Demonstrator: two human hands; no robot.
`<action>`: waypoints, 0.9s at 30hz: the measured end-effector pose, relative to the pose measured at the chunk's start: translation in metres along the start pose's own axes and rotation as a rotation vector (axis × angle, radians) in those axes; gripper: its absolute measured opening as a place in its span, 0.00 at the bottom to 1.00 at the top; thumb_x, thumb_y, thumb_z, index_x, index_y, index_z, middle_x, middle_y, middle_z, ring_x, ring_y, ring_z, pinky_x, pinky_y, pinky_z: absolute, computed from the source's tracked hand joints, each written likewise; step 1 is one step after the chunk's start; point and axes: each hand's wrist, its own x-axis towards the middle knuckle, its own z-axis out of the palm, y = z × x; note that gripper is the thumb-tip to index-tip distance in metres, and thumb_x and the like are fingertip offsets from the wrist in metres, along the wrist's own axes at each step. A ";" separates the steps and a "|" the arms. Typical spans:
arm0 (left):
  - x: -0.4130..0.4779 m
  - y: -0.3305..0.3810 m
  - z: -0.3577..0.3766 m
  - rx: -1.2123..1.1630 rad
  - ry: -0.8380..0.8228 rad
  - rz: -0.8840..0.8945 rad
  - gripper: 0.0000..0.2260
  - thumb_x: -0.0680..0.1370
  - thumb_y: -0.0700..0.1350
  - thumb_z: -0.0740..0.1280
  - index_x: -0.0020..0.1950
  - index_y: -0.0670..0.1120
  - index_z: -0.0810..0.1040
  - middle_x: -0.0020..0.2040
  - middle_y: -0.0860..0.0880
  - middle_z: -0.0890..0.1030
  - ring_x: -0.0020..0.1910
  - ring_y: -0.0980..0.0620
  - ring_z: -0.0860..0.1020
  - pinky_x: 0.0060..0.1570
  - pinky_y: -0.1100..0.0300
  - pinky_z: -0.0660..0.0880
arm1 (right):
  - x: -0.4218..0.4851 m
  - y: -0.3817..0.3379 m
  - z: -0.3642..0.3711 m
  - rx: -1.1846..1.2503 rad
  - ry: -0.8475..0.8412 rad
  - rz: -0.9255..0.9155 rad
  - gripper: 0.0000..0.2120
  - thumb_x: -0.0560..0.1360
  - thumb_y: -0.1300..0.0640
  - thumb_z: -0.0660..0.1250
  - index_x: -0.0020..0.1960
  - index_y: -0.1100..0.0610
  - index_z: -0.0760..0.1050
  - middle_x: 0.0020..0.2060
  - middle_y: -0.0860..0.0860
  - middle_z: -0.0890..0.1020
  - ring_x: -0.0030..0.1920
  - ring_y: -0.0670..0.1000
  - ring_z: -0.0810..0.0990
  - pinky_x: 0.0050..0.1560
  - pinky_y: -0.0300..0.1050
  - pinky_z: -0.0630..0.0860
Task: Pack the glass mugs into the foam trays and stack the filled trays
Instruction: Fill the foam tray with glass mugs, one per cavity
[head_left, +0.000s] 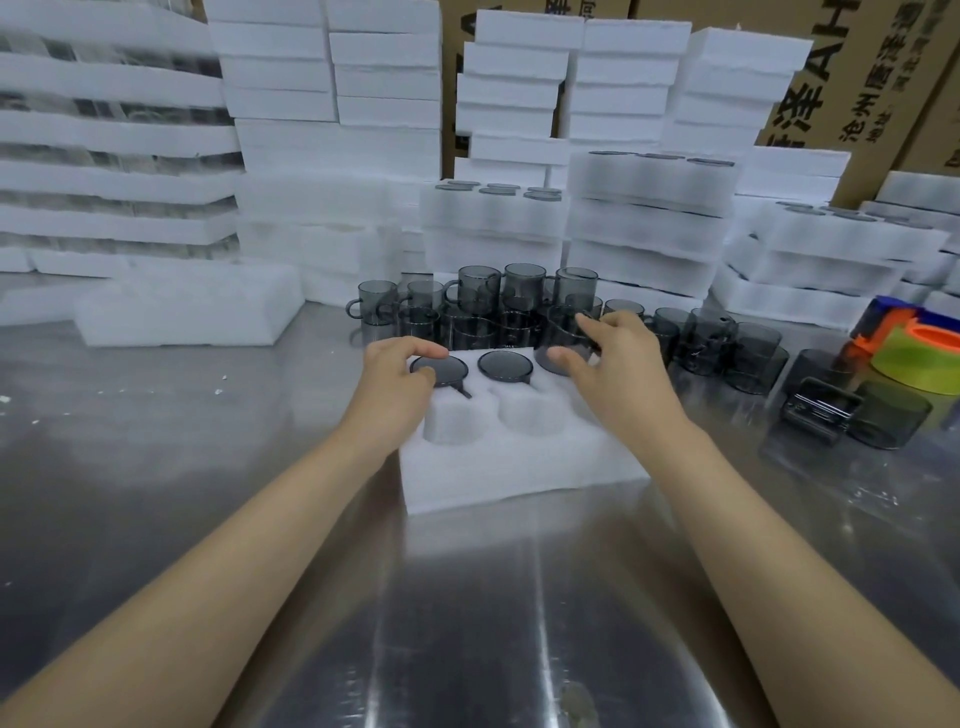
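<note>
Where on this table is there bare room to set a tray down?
Bare table lies left of the tray, before the foam block, and in front of the tray. Behind and right of it, mugs crowd.

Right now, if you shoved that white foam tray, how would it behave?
The foam tray would probably slide easily; the steel table looks smooth. It seems light, though two seated mugs add weight. Its fuzzy edges suggest it flexes.
</note>
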 end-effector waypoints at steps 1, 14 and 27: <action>0.000 0.000 0.000 0.005 -0.001 0.005 0.13 0.79 0.35 0.58 0.53 0.50 0.77 0.66 0.48 0.65 0.57 0.59 0.65 0.49 0.75 0.59 | 0.000 0.000 0.000 -0.008 -0.002 0.002 0.24 0.77 0.50 0.67 0.69 0.61 0.71 0.65 0.58 0.69 0.62 0.58 0.72 0.62 0.45 0.66; -0.001 0.001 -0.001 0.032 0.002 0.033 0.13 0.79 0.34 0.57 0.53 0.49 0.77 0.65 0.48 0.65 0.53 0.59 0.66 0.36 0.86 0.60 | -0.002 -0.001 0.003 -0.217 -0.106 -0.063 0.23 0.78 0.52 0.61 0.72 0.56 0.67 0.72 0.54 0.66 0.67 0.61 0.64 0.67 0.49 0.58; -0.001 0.001 0.000 0.131 -0.019 0.053 0.13 0.80 0.36 0.56 0.56 0.50 0.75 0.63 0.51 0.63 0.59 0.52 0.68 0.46 0.81 0.63 | 0.004 0.008 0.001 -0.273 -0.417 -0.016 0.30 0.77 0.33 0.46 0.77 0.42 0.51 0.78 0.44 0.49 0.77 0.52 0.50 0.73 0.58 0.52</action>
